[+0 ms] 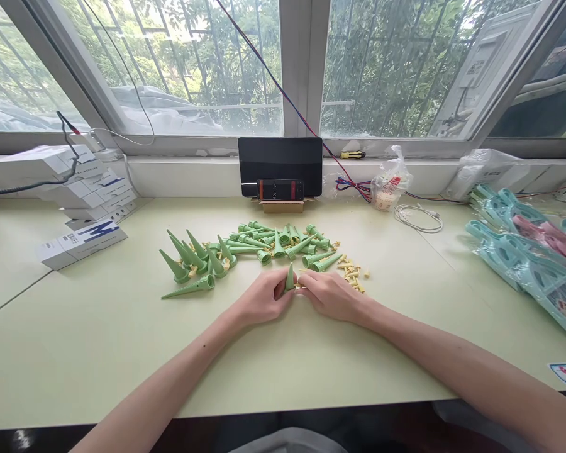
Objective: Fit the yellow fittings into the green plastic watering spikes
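My left hand (266, 296) is closed round a green plastic cone (289, 278), whose tip points up. Close against it, my right hand (332, 294) pinches a small yellow plastic piece (299, 286) at the cone's side; the fingers partly hide it. Whether the piece sits inside the cone I cannot tell. Beyond my hands lies a heap of green cones (264, 239). Several cones stand upright in a group (188, 255) at the left, some with yellow pieces at their bases. Loose yellow pieces (351, 272) are scattered just past my right hand.
White boxes (89, 189) are stacked at the left. A tablet (280, 160) and a phone (280, 189) stand on a cardboard support at the back. To the right are a plastic-wrapped cup (387, 189), a coiled white cable (417, 218) and bagged teal plastic items (523, 258).
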Available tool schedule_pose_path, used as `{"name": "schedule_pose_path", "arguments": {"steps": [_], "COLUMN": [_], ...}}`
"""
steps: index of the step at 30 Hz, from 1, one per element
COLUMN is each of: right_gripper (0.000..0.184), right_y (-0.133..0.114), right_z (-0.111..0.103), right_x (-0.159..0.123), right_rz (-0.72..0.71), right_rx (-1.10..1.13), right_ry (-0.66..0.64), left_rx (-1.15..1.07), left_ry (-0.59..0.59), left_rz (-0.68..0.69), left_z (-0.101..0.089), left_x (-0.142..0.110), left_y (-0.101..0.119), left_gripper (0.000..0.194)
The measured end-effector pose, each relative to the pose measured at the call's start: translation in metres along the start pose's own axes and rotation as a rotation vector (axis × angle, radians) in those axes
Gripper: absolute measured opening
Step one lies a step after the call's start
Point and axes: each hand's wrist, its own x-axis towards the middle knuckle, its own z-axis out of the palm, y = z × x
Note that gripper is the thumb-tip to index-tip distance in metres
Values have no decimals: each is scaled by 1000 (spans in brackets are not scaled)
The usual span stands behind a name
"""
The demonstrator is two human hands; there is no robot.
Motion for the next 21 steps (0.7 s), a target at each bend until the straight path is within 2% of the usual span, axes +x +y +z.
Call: {"name": "schedule_pose_path", "arguments": {"steps": [5, 12, 21], "right_gripper": [19, 17, 19], "right_y": [0, 0, -1], "right_z": [0, 1, -1], "right_x": [0, -1, 0], "right_rz": [-1, 41, 67], "right_rx": [10, 109, 166], "right_ry": [-3, 8, 5], "left_rx": [3, -11, -8], "left_ry": [-8, -9, -10], "left_rz": [-4, 2, -1], "left_z": [0, 0, 2], "left_x": [0, -1, -1], "left_y": [2, 4, 5], "left_gripper": [14, 4, 9]}}
